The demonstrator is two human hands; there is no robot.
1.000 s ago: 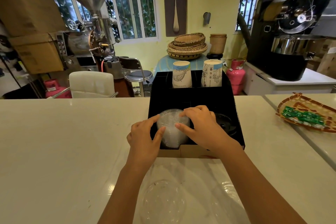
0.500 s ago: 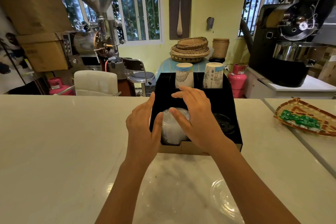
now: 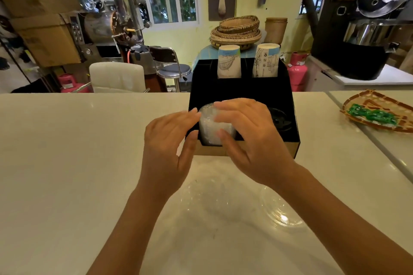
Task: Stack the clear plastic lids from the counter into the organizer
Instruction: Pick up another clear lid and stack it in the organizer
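The organizer [image 3: 243, 94] stands on the surface [image 3: 89, 163]. Two paper cups [image 3: 229, 61] stand in its rear compartments. A stack of lids [image 3: 212, 131] sits in its front left compartment, between the hands [image 3: 169, 147]. Loose lids [image 3: 281, 212] lie on the surface before the organizer. A basket tray [image 3: 380, 111] lies at right.

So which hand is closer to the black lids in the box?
Right. The right hand lies over the clear lid stack, just beside the black lids. The left hand is across that stack, at the organizer's left edge.
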